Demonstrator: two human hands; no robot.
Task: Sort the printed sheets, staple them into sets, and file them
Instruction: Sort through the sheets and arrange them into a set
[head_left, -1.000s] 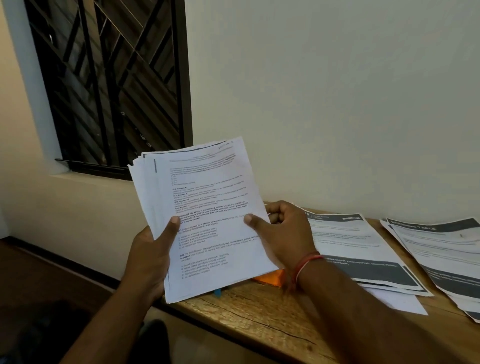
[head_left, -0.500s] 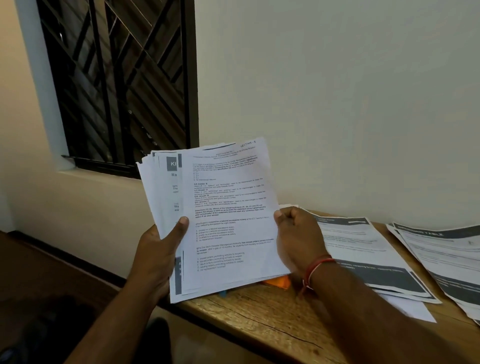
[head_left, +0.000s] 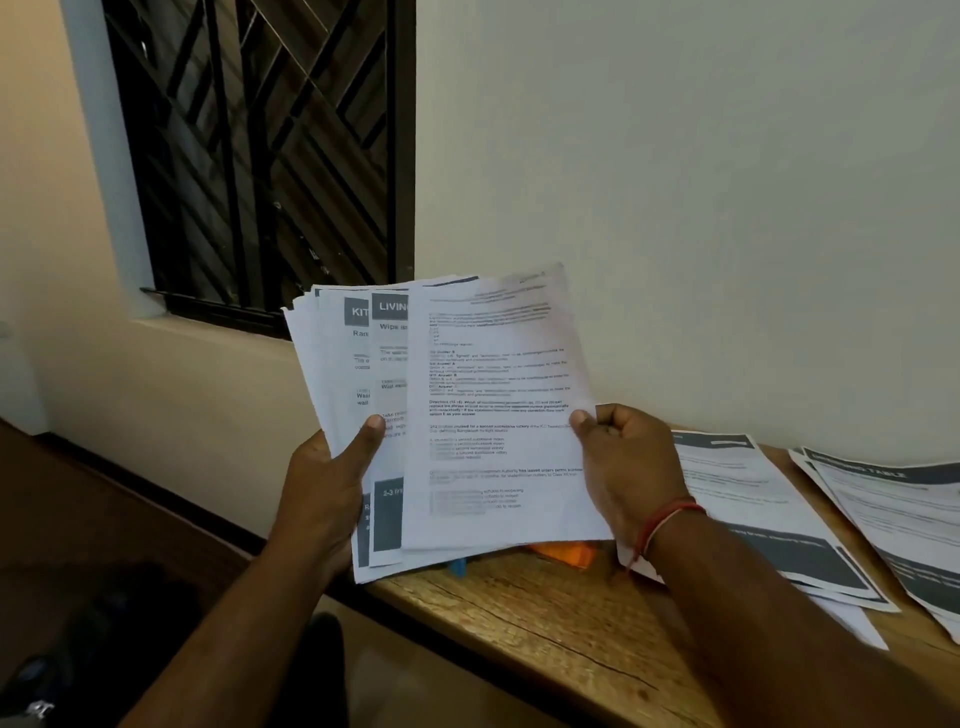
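The left hand (head_left: 332, 483) grips the fanned stack of sheets (head_left: 332, 374) at its 7 o'clock corner, thumb pressed on the face. The stack is held up over the left end of the bench (head_left: 519, 613), long axis running 6 to 12 o'clock, headings at 12. The top sheet (head_left: 498, 415) sits offset toward 3 o'clock, its right edge pinched by the right hand (head_left: 628, 462). At 4 o'clock, more printed sheets (head_left: 753, 499) lie flat on the bench.

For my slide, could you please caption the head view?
Left hand and right hand hold fanned printed sheets above a table.
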